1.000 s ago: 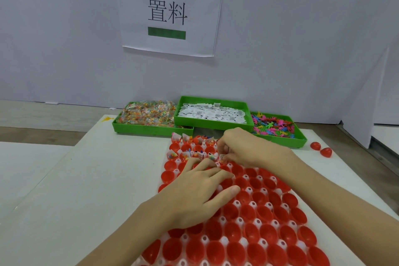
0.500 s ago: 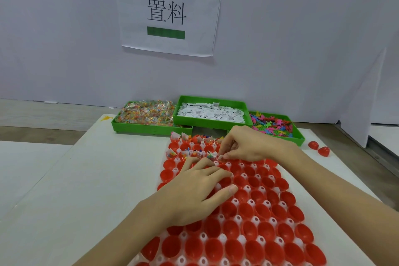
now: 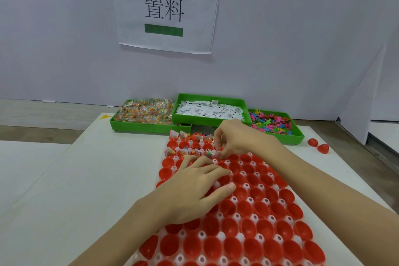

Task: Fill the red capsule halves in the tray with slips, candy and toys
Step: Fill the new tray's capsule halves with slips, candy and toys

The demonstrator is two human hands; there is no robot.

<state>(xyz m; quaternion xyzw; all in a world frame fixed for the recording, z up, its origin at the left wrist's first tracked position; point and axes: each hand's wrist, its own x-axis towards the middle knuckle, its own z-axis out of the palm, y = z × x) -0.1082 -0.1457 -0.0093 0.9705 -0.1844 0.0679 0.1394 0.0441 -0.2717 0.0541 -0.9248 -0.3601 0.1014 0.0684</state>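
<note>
Three green bins [image 3: 151,128] hold candy [image 3: 144,111], slips [image 3: 208,111], toys [image 3: 271,123]

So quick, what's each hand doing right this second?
Left hand: open, fingers spread flat on the capsule tray.
Right hand: fingertips pinched over a capsule half; what they hold is too small to tell.

Shiny plastic pretty much everywhere

Red capsule halves [image 3: 248,208] look like glossy smooth plastic in a white plastic tray [image 3: 236,215]; green bins [image 3: 151,128] plastic too, candy [image 3: 144,112] in crinkly clear wrap, slips [image 3: 209,111] are paper, table [image 3: 86,179] matt white.
</note>
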